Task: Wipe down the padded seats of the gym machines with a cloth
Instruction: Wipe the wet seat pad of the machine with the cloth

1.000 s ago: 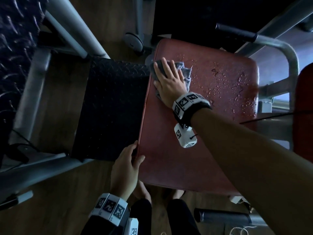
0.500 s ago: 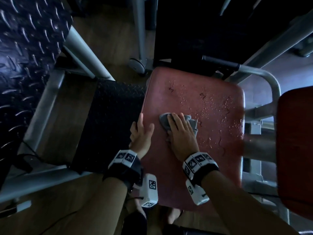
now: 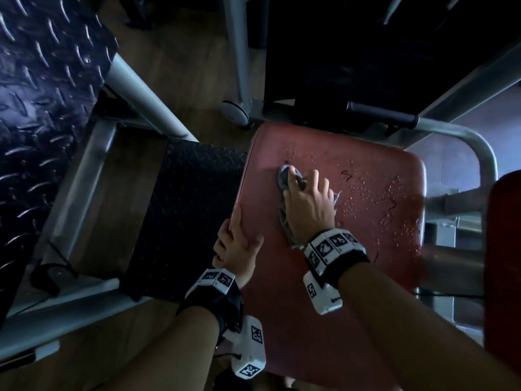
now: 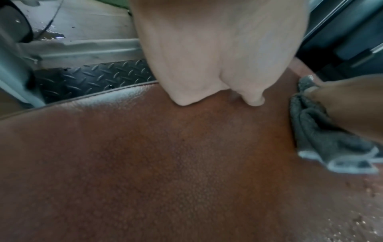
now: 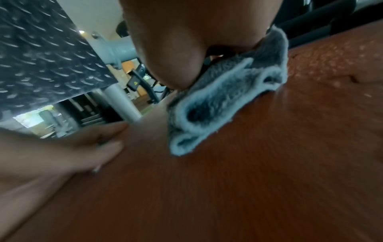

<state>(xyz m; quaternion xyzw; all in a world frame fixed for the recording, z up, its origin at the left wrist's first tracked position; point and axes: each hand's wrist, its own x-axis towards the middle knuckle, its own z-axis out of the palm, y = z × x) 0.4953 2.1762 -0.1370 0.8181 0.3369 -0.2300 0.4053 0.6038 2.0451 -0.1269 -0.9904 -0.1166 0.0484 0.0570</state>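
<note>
the right hand (image 3: 306, 206) presses the grey cloth (image 3: 284, 179) flat onto the red padded seat (image 3: 324, 320), now in the far left part of the pad, a little in from its left edge. half a second ago the same hand and cloth sat nearer the middle of the pad, and a second ago they were up at the far left corner, so the wipe is running back and forth along the left side. the fingers lie spread over the bunched cloth and push it down; in the right wrist view the folds of the cloth (image 5: 217, 101) bulge out under the palm.

the left hand (image 3: 236, 246) grips the left edge of the seat, thumb on top of the pad and fingers curled over the rim, close beside the wiping hand. it has moved up that edge from the near left corner, where it rested a second ago.

the left strip of the pad looks smooth and evenly damp in the left wrist view, while droplets (image 3: 375, 193) stand thick across the far right part and down the right edge. so i judge the left side nearly done and the right half not yet wiped. beside the seat's left edge lies the black tread plate (image 3: 183, 221).
</note>
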